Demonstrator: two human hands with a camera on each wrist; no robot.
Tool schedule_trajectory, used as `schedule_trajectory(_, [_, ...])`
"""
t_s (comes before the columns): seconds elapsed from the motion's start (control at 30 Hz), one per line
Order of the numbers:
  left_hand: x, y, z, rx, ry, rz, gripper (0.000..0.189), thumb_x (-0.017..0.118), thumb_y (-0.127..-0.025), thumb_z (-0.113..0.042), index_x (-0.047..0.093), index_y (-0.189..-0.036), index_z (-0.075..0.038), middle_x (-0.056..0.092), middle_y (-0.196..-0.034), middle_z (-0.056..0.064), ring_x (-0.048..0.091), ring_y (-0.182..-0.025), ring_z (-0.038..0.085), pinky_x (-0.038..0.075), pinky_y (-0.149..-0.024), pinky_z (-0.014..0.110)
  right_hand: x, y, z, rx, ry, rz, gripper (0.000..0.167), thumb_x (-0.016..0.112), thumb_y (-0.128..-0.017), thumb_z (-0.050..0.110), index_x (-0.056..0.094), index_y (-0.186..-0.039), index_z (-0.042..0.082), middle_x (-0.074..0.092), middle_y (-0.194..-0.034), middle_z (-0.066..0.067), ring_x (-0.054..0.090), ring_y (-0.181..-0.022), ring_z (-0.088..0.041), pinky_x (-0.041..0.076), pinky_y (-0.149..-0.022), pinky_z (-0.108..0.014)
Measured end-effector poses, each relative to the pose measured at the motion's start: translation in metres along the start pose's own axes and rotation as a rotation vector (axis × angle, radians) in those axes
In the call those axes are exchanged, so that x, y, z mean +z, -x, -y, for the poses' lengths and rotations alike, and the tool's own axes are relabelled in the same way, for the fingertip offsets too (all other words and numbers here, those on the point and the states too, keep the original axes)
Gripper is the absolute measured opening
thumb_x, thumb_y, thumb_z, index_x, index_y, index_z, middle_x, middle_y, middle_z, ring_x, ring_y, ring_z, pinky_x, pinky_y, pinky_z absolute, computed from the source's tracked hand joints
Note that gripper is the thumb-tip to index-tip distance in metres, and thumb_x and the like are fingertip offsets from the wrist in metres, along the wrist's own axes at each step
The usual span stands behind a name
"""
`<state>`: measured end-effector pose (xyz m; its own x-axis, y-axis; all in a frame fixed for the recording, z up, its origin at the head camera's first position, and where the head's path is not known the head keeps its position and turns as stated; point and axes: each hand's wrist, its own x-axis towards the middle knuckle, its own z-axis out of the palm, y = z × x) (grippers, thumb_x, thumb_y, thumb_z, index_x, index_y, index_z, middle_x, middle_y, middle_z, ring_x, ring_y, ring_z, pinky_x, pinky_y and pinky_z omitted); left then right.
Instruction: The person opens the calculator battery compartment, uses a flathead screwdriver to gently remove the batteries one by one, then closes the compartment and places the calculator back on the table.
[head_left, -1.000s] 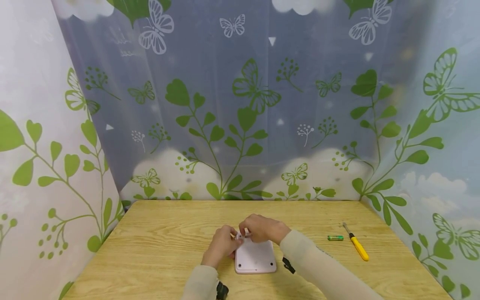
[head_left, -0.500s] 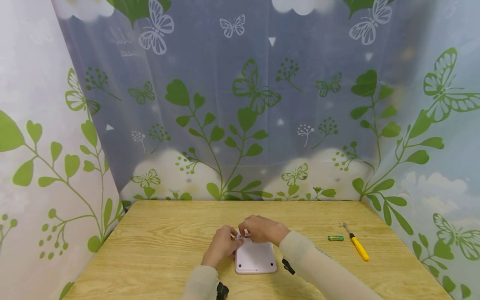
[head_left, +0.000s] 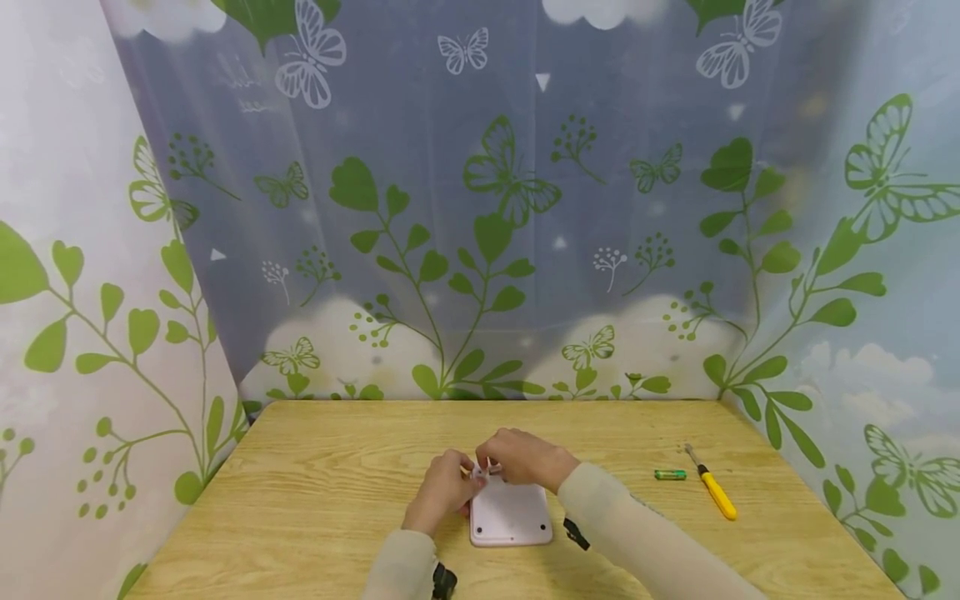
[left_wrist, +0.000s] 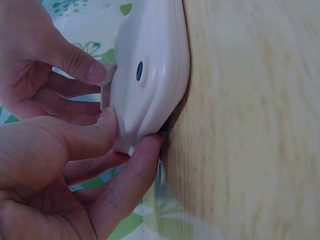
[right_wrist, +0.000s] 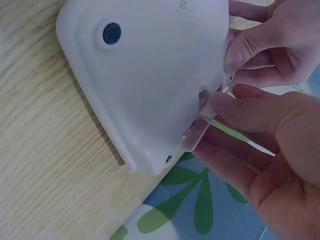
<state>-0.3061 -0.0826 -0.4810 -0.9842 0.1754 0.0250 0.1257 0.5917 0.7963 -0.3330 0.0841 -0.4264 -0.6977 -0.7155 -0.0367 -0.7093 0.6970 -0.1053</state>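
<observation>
A pale pink flat device (head_left: 512, 510) with dark round feet lies face down on the table; its kind does not show. My left hand (head_left: 441, 487) grips its far left corner, thumb on top and a finger under the edge, as the left wrist view shows. At the far edge, my right hand (head_left: 525, 457) pinches a small pale battery cover (right_wrist: 198, 134) between thumb and fingers. The cover stands tilted up at an opening in the device. In the right wrist view, a small screw hole (right_wrist: 169, 159) shows near that edge. The device's front is hidden underneath.
A green battery (head_left: 670, 475) lies to the right on the wooden table (head_left: 337, 492). Beside it is a screwdriver (head_left: 717, 492) with a yellow handle, and tiny bits near its tip. A patterned curtain (head_left: 420, 250) hangs behind the table.
</observation>
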Motion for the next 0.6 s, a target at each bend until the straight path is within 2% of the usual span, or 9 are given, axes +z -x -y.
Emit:
schedule_trajectory(0.3, [-0.0006,0.0004,-0.0001,-0.003,0.001,0.001,0.026,0.073,-0.095,-0.008,0.065,-0.113,0.010,0.069,-0.077,0.013,0.069,-0.053,0.019,0.057,-0.048,0.027,-0.0004,-0.0031,0.0019,-0.019,0.032,-0.053,0.012,0.076,-0.090,-0.001,0.076,-0.097,0.009,0.078,-0.096,-0.006,0.071,-0.081,-0.014,0.058,-0.069,-0.023])
schedule_trajectory(0.5, [0.0004,-0.0007,0.0000,-0.021,-0.015,0.003,0.029,0.074,-0.095,-0.011,0.064,-0.114,0.009,0.069,-0.076,0.011,0.068,-0.052,0.018,0.054,-0.047,0.025,-0.0007,-0.0040,0.0019,-0.002,0.033,-0.048,0.020,0.077,-0.085,-0.009,0.079,-0.092,0.009,0.078,-0.092,-0.002,0.067,-0.077,-0.008,0.053,-0.067,-0.020])
schedule_trajectory(0.6, [0.0008,-0.0005,-0.0001,-0.017,-0.022,-0.001,0.029,0.074,-0.095,-0.011,0.064,-0.114,0.010,0.069,-0.075,0.011,0.068,-0.051,0.018,0.054,-0.046,0.025,-0.0011,-0.0039,0.0015,-0.003,0.033,-0.050,0.019,0.079,-0.084,-0.007,0.080,-0.093,0.010,0.079,-0.093,-0.002,0.069,-0.080,-0.008,0.056,-0.070,-0.020])
